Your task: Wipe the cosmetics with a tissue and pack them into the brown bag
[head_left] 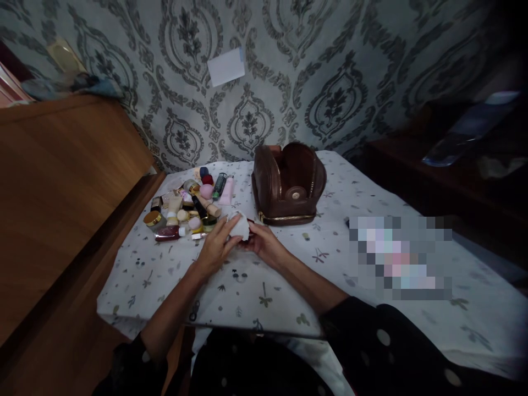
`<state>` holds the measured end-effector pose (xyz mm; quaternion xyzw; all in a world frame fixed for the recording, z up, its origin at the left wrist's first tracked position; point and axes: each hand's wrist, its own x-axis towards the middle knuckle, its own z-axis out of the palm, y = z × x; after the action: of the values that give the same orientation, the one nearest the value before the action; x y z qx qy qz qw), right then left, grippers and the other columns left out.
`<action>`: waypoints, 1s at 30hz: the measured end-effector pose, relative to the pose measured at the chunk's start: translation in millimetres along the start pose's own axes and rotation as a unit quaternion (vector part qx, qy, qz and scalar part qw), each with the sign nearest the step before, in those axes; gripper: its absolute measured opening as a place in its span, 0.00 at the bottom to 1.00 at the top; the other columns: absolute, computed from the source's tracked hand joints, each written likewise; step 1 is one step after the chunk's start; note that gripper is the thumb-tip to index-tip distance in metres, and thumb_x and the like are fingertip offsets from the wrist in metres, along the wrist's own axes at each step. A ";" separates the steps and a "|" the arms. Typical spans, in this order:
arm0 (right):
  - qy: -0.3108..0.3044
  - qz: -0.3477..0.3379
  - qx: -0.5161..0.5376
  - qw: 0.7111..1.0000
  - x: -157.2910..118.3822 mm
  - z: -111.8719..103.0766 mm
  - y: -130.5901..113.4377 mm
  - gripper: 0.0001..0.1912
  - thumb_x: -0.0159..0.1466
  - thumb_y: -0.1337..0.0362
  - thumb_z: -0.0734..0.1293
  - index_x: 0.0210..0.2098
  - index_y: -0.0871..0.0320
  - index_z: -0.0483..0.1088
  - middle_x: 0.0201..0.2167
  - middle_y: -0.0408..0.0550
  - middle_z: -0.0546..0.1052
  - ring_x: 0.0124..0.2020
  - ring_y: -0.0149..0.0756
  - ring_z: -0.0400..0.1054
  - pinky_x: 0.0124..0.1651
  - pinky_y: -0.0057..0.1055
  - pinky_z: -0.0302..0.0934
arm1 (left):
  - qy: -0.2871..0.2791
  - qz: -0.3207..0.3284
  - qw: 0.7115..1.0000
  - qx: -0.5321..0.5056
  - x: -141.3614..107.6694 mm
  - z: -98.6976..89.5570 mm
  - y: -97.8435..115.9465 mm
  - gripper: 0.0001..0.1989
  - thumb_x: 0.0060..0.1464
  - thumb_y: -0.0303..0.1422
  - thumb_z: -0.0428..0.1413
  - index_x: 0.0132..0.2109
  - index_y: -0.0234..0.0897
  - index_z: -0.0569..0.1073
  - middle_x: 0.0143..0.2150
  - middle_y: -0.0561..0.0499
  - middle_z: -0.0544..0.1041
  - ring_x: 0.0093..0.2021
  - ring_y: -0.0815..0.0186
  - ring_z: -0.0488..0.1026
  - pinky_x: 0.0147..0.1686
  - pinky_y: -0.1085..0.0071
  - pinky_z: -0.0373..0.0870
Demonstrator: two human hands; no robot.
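Note:
My left hand [216,245] is closed on a crumpled white tissue [239,227] above the cloth-covered table, just right of a group of cosmetics. My right hand [264,245] meets it from the right, its fingers closed round a small dark red item [250,222] partly hidden by the tissue and fingers. Behind my hands stands a brown bag [284,212], its zipped top open. Left of my hands lie several jars, tubes and bottles, among them a dark red bottle with a white cap [167,234], a gold-lidded jar [154,220] and a pink tube [226,191].
The patterned white tablecloth [289,291] reaches the wallpapered wall. A blurred-out flat object [400,258] lies on the right. Wooden furniture [70,181] borders the left side. A clear plastic bottle [466,132] is at the upper right.

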<state>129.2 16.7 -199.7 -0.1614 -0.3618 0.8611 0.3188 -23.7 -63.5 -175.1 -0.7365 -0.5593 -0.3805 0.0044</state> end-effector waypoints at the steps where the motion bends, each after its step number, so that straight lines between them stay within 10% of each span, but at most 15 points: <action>1: -0.006 0.012 0.003 1.000 -0.1 -0.1 -0.7 0.18 0.56 0.51 0.73 0.35 0.59 0.74 0.26 0.46 0.78 0.23 0.32 0.72 0.21 0.24 0.62 | 0.004 0.005 1.000 0.005 -0.5 0.9 -1.5 0.24 0.65 0.39 0.51 0.66 0.43 0.62 0.63 0.42 0.69 0.63 0.59 0.66 0.61 0.61 0.64; 16: 0.020 0.146 0.105 0.984 -1.2 2.6 -12.0 0.20 0.71 0.52 0.55 0.39 0.59 0.71 0.23 0.46 0.78 0.21 0.31 0.72 0.21 0.23 0.63 | 0.053 -0.012 0.996 -0.071 -3.8 2.7 -0.7 0.27 0.64 0.41 0.51 0.67 0.41 0.61 0.63 0.41 0.71 0.62 0.57 0.68 0.61 0.60 0.64; 30: -0.032 0.022 0.072 0.997 -1.5 1.2 -6.6 0.17 0.60 0.54 0.73 0.44 0.57 0.74 0.38 0.48 0.81 0.34 0.32 0.74 0.37 0.28 0.70 | 0.110 -0.195 0.969 -0.101 -9.1 -2.8 23.5 0.15 0.64 0.38 0.50 0.53 0.36 0.73 0.41 0.49 0.80 0.41 0.62 0.75 0.43 0.68 0.70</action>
<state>132.6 18.6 -194.0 -0.1184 -0.3055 0.8962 0.2992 -6.6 -80.9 -168.4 -0.5633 -0.6468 -0.5073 -0.0835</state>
